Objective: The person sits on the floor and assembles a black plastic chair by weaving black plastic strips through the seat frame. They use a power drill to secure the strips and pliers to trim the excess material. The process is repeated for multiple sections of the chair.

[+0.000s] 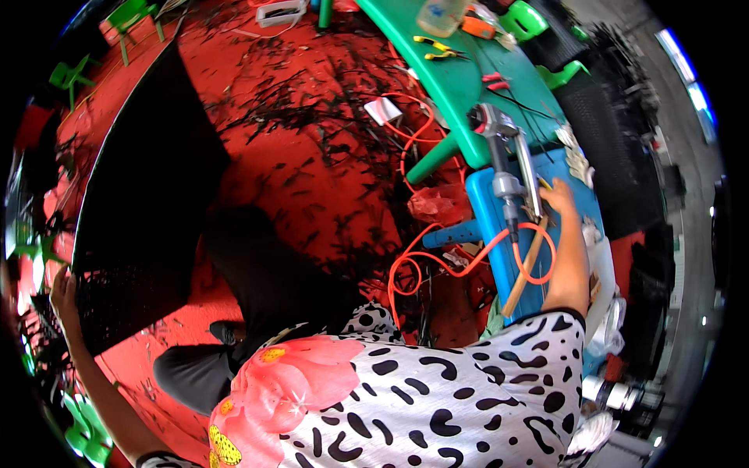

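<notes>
At the far left my left hand (64, 296) grips the outer edge of a large black panel (148, 187), its fingers closed at the rim. The panel stands tilted beside my legs, and fine holes show low on it. My right hand (559, 198) reaches over a blue stool or small table (484, 195), its fingers bent around a small yellow piece (544, 184) too small to make out. Close by its fingers lies a grey and silver air tool (507, 175) with an orange hose (468, 269). A wooden stick (524, 273) rests by my right forearm.
A green table (460, 74) holds yellow-handled pliers (439, 48), red-handled pliers (495, 81) and a clear container (441, 17). Dark strips (312, 101) litter the red floor (328, 179). Green chairs (129, 17) stand at far left. More black woven pieces (605, 140) are at right.
</notes>
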`<state>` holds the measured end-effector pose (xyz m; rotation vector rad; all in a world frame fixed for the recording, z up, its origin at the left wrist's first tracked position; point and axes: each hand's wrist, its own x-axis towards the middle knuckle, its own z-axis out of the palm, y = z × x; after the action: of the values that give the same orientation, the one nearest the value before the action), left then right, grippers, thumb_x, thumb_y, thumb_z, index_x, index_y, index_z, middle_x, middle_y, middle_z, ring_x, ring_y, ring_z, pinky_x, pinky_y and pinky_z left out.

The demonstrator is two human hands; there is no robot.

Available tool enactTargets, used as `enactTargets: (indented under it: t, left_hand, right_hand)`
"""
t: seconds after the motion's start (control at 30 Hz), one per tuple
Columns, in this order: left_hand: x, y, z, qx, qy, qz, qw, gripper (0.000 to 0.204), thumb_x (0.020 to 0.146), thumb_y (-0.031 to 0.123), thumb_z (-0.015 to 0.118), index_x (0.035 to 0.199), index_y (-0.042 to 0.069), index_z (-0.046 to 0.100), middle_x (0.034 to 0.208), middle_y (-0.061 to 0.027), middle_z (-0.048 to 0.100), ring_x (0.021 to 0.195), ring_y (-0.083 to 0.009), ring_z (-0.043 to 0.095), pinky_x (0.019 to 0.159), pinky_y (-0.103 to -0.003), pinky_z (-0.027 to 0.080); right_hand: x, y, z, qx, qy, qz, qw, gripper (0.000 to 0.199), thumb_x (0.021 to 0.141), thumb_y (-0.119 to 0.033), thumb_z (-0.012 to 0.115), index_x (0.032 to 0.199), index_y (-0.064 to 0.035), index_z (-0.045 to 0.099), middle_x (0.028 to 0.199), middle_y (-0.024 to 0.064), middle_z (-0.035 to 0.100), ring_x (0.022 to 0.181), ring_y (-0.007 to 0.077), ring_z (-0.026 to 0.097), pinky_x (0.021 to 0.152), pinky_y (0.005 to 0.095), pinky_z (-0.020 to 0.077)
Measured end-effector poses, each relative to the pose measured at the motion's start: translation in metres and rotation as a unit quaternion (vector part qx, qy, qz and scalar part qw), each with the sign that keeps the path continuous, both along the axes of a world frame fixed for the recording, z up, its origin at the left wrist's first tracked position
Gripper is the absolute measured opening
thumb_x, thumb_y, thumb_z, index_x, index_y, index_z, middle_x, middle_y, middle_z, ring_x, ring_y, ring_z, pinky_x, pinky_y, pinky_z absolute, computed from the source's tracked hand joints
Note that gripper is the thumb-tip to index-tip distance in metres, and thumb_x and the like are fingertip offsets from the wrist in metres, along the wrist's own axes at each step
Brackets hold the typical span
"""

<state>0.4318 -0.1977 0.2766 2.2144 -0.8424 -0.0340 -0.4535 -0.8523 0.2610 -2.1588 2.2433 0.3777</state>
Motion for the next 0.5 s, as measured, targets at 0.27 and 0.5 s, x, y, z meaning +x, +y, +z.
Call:
enactTargets:
  t: [0.27,0.5]
  left_hand:
    - [-0.100,-0.080,0.069,0.103,-0.063,0.088,0.989,0.045,0.078,0.031,0.066,0.112,0.004,0.061,0.084,-0.0074,0.065,0.075,-0.0139,0.058,0.068,-0.029,0.046]
    - [-0.091,-0.054,0.039,-0.104,0.060,-0.001,0.993,0.050,0.073,0.003,0.069,0.121,-0.002,0.053,0.089,-0.0075,0.065,0.080,-0.0125,0.061,0.073,-0.026,0.050]
  right_hand:
    - [-0.094,-0.020,-0.024,0.103,-0.175,0.120,0.972,0.029,0.078,-0.021,0.066,0.089,0.0032,0.056,0.075,0.0099,0.056,0.068,0.0196,0.052,0.059,0.0350,0.0442]
    - [-0.078,-0.049,-0.012,0.036,-0.278,0.073,0.957,0.018,0.083,-0.012,0.059,0.093,0.0025,0.055,0.084,0.0054,0.050,0.073,0.0150,0.048,0.065,0.0300,0.0420]
